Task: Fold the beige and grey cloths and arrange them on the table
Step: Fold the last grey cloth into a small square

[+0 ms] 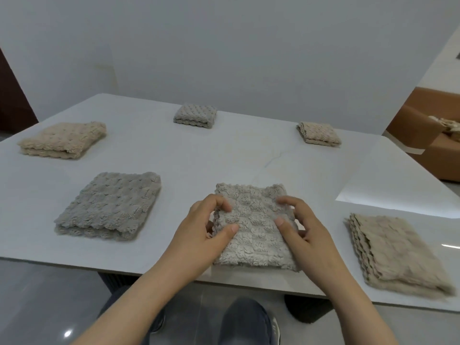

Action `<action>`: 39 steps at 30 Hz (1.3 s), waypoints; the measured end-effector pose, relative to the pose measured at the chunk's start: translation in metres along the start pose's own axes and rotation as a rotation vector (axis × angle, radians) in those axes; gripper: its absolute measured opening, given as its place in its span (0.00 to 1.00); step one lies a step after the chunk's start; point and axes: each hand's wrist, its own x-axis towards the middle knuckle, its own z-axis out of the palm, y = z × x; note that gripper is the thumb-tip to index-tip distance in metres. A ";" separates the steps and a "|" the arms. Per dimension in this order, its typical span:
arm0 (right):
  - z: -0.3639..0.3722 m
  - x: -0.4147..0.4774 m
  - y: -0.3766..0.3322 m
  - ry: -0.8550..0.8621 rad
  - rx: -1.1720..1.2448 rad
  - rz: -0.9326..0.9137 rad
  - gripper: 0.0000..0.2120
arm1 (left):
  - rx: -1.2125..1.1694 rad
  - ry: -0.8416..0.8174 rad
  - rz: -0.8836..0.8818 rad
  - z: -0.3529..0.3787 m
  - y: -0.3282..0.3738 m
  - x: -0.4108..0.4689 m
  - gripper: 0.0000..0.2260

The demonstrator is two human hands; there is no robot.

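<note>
A folded light grey cloth [254,227] lies at the table's near edge, in the middle. My left hand [201,232] grips its left edge, thumb on top. My right hand [298,225] grips its right edge, thumb pressing the top. Around it on the white table [174,155] lie folded cloths: a grey one [109,205] at the near left, a beige one [64,140] at the far left, a small grey one [195,115] at the far middle, a small beige one [318,133] at the far right, and a beige one [395,252] at the near right.
A brown cardboard box [428,130] with more cloth in it stands on the floor beyond the table's right side. A plain wall rises behind the table. My legs and a shoe show under the near edge.
</note>
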 end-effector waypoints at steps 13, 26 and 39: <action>-0.131 0.064 0.087 0.157 -0.306 0.087 0.14 | 0.065 -0.210 0.126 0.133 0.065 0.115 0.15; -0.231 0.153 0.207 0.255 -0.476 0.176 0.18 | 0.098 -0.378 0.144 0.276 0.099 0.230 0.21; -0.282 0.208 0.265 0.285 -0.656 0.319 0.19 | 0.086 -0.434 0.128 0.367 0.095 0.294 0.23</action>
